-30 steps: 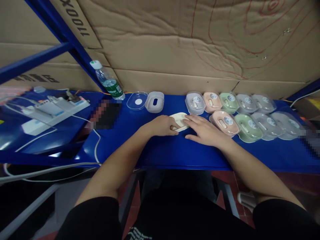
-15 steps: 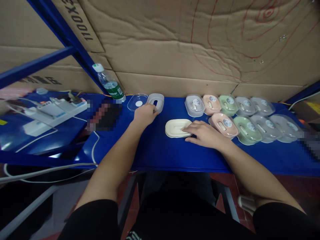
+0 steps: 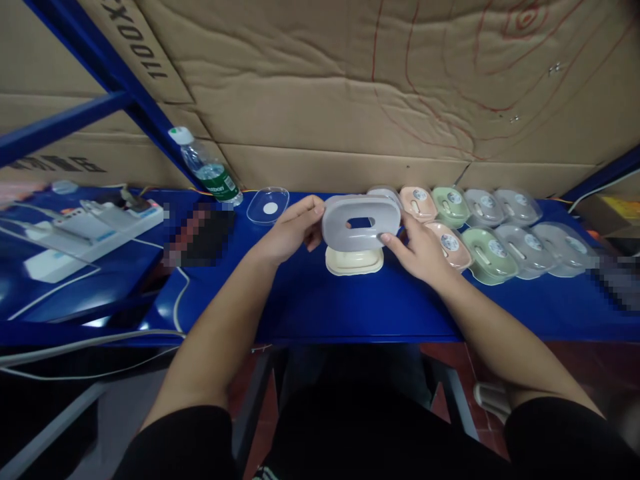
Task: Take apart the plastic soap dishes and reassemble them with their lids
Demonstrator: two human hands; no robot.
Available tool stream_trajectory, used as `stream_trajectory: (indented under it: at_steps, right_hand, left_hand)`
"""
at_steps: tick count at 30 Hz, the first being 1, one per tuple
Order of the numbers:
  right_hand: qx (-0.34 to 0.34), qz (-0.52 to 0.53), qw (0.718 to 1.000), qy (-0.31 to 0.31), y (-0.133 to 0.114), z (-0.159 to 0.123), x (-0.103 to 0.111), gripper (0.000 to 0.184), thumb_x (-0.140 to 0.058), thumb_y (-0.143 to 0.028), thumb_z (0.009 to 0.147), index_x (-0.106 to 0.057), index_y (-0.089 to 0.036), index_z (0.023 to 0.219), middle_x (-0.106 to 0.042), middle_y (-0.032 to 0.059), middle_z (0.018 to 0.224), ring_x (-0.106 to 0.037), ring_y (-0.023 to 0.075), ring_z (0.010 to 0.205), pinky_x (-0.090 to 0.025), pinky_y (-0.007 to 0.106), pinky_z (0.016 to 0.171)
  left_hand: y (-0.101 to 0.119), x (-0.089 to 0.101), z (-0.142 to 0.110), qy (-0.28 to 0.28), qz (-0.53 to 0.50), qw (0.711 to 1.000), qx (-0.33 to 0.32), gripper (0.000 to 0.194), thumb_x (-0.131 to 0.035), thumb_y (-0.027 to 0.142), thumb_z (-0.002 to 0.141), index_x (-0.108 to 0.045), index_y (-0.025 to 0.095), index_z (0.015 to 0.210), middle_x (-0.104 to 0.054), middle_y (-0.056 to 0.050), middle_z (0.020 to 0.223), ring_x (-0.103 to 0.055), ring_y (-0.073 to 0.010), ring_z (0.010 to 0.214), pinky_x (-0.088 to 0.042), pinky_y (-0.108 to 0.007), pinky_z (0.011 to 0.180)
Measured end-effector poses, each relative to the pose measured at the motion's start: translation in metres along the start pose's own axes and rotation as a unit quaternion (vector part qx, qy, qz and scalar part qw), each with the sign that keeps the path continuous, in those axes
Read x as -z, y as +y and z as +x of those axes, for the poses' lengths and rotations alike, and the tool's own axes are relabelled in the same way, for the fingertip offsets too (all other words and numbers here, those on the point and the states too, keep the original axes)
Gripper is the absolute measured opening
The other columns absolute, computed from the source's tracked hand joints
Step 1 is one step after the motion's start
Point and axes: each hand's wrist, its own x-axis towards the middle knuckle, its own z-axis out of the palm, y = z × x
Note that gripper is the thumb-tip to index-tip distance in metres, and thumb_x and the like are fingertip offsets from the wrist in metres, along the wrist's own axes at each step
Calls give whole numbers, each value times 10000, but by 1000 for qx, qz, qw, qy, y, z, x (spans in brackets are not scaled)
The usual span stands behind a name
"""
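Observation:
Both hands hold a grey oval plastic dish with a slot [image 3: 340, 235] in its middle, raised and tilted above the table. My left hand [image 3: 295, 227] pinches its left end. My right hand [image 3: 413, 243] grips the right end, thumb on the near face. Just below and behind it, a cream oval tray [image 3: 354, 261] rests on the blue table [image 3: 320, 307], partly covered by the dish. To the left lies a clear oval lid [image 3: 256, 208] with a white round sticker.
On the right stand two rows of lidded oval boxes in peach [image 3: 419, 205], green [image 3: 489, 257] and grey [image 3: 525, 250]. A water bottle [image 3: 215, 179] stands at the back left, near a white power strip [image 3: 95, 240] with cables. Cardboard [image 3: 320, 100] backs the table.
The grey dish has been lifted from beside the clear lid and carried right, over the cream tray. My right hand has left the cream tray and taken hold of the dish.

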Motion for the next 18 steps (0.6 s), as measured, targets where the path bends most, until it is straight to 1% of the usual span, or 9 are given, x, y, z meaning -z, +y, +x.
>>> stream_trajectory:
  at_steps: [2,4,6,7,9,12,14,16,18]
  right_hand:
    - [-20,29,999,-5,2,2,0,717,-403,-813,1020,-709,-197,1223,-807,150,1070,-748,342,953,-581,489,813]
    - [-42,37,998,-11,4,4,0,717,-385,-848,1004,-713,-210,1024,-795,127,953,-731,312,880,-541,441,752]
    - [-63,20,997,-28,5,5,-1,718,-396,-871,984,-694,-220,928,-772,106,861,-708,284,809,-492,401,692]
    - [-70,4,997,-41,4,6,-1,719,-393,-871,984,-690,-221,903,-761,102,830,-699,277,791,-470,388,672]
    - [-75,-37,994,-70,3,6,-2,729,-361,-855,1001,-688,-217,870,-752,109,804,-693,278,780,-437,376,651]
    - [-71,-90,987,-109,-1,5,-3,743,-301,-811,1038,-681,-212,819,-762,131,815,-703,288,789,-416,378,648]
    - [-67,-112,981,-143,-2,6,-5,754,-268,-782,1060,-675,-214,775,-774,138,832,-718,295,809,-421,381,661]
    - [-65,-131,969,-197,-1,7,-8,771,-251,-768,1069,-677,-216,740,-785,147,854,-737,309,839,-432,384,674]
    - [-68,-146,955,-247,0,8,-11,788,-245,-772,1067,-690,-215,731,-792,155,870,-751,326,861,-440,387,678]
  left_hand:
    - [-6,-7,1,-14,-20,1000,14,442,-619,682,983,-501,257,957,-609,29,669,-503,-116,445,-309,-224,398]
    - [-12,-12,3,3,-3,1000,12,497,-509,750,1020,-559,259,1075,-602,33,649,-497,-121,430,-313,-230,397]
    - [-16,-15,4,27,67,997,-18,628,-369,804,1043,-612,250,1214,-646,6,689,-543,-133,468,-369,-245,433]
    - [-15,-16,3,32,130,990,-38,676,-345,810,1045,-636,239,1261,-700,-27,762,-606,-147,539,-423,-258,482]
    - [-12,-17,0,28,298,952,-61,661,-411,762,1050,-679,219,1316,-783,-91,963,-721,-203,761,-528,-300,641]
    - [-5,-16,-5,-1,511,860,-23,552,-443,608,1073,-698,220,1371,-811,-113,1103,-758,-283,986,-562,-374,828]
    - [-3,-16,-5,-35,562,826,24,530,-377,549,1091,-717,220,1328,-815,-104,1055,-759,-300,997,-558,-393,854]
    - [-5,-17,-4,-80,575,811,79,521,-372,550,1088,-738,209,1233,-807,-106,993,-760,-313,982,-553,-401,861]
    - [-9,-19,-2,-107,585,794,130,521,-385,569,1083,-729,200,1211,-797,-119,968,-761,-328,986,-547,-409,872]
